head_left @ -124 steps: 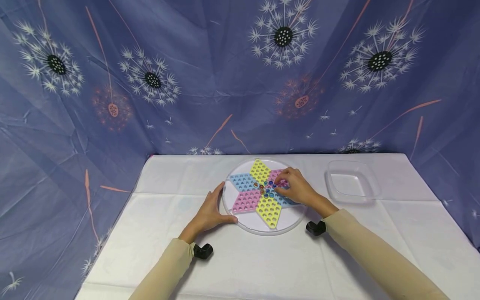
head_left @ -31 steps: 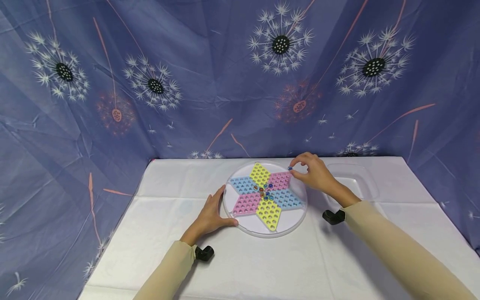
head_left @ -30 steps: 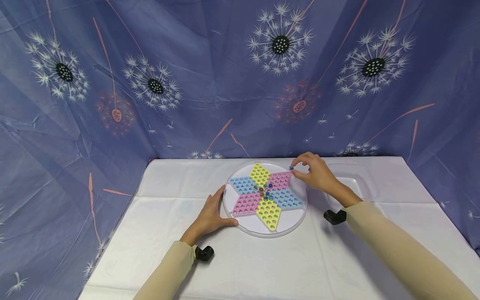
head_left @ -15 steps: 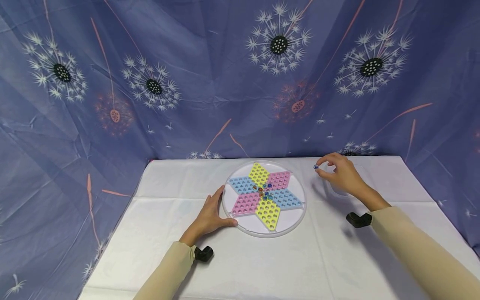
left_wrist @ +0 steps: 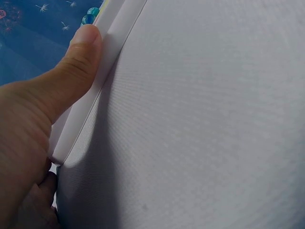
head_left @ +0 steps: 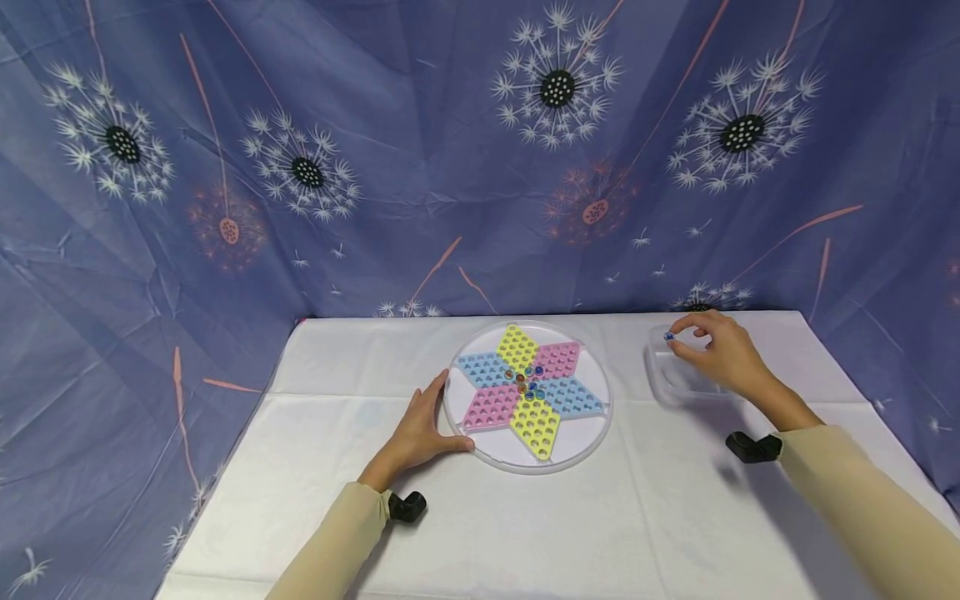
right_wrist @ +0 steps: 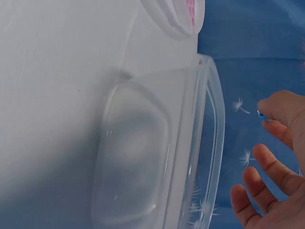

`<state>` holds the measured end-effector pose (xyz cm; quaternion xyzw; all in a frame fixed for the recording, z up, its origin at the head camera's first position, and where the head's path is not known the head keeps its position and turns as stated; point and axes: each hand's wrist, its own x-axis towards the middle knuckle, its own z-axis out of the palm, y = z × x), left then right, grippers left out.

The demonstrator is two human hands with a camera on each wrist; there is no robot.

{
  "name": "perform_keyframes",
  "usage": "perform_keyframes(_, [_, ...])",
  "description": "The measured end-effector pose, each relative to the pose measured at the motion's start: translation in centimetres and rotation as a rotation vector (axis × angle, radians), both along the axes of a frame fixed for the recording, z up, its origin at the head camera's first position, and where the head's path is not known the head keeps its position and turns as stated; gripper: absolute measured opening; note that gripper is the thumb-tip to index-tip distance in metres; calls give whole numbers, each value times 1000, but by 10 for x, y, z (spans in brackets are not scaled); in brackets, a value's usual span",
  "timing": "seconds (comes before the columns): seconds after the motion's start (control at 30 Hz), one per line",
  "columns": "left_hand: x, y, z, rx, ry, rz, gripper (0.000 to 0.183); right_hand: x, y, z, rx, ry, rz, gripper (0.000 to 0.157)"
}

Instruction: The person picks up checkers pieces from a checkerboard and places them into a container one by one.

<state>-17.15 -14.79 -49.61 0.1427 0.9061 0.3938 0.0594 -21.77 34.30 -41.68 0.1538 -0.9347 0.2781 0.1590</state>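
- Shifted rightward since half a second ago: the right hand (head_left: 723,354) with its blue marble (head_left: 670,337), from the gap beside the container to overlapping it in the head view.
- Thumb and index finger pinch that marble at their tips, the other fingers loose; so small a hold on smooth glass could let it squirt out.
- Below the marble is the clear plastic container (right_wrist: 164,143). The marble looks higher than its rim, near the back left corner; released off-line, it could strike the rim and roll away.
- Farther left, the left hand (head_left: 416,429) is spread, thumb and fingers resting along the edge of the Chinese checkers board (head_left: 576,435), not clenched. A careless push could jolt the marbles (head_left: 540,394) clustered mid-board out of their holes.
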Motion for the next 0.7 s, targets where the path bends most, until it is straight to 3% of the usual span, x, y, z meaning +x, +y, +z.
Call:
perform_keyframes(0.47, [0,-1,-1,-5,-5,-7,131,2,6,-7,-13,-66,21,19])
perform_keyframes(0.7, [0,0,-1,-6,-2,-5,132,-1,9,-15,-2,-158,-5,20])
